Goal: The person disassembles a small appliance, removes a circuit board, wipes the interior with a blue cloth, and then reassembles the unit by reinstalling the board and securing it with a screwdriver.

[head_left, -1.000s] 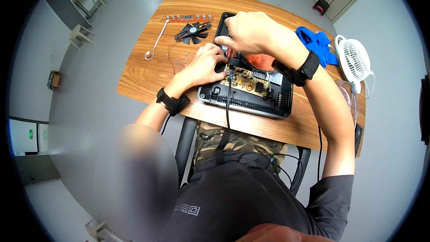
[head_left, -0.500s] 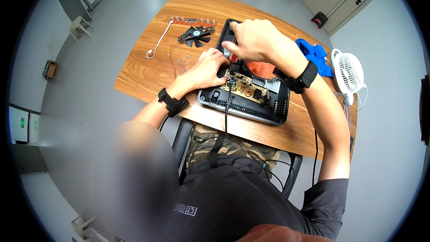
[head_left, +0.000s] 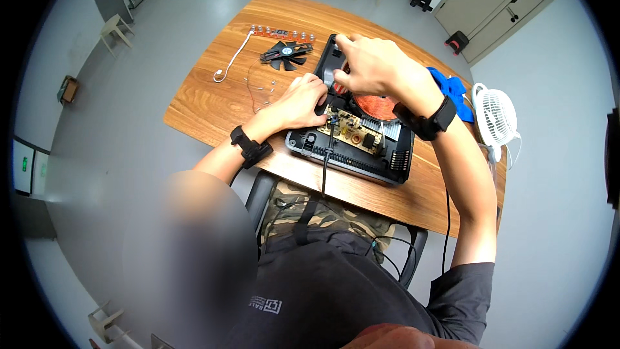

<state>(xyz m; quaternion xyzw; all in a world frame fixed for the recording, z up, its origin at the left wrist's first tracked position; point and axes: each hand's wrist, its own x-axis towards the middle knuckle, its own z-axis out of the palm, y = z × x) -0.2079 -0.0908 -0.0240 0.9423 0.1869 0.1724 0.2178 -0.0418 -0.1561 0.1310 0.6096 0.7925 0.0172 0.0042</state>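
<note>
An opened induction cooker [head_left: 361,167] lies on the table before me, its black base showing a tan circuit board [head_left: 349,134], a copper coil [head_left: 378,107] and a silver heat sink [head_left: 386,129]. My left hand [head_left: 298,105] is at the base's left side. Its fingers are bent and its thumb touches the board's left corner; what lies under the fingers is hidden. Above the far part of the base and the coil, my right hand [head_left: 371,64] is closed, thumb and fingers bent together. Whatever it holds is hidden. A black cord [head_left: 325,171] runs over the near edge.
Left of the cooker lie a black fan [head_left: 286,55], a strip-shaped orange board [head_left: 284,33] with a white cable [head_left: 234,58], and several small screws [head_left: 265,94]. On the right are a blue cloth [head_left: 452,90] and a white desk fan [head_left: 496,116].
The view has shifted slightly. My right hand stays over the far part of the cooker with little change in pose; my left hand keeps its place at the left side.
</note>
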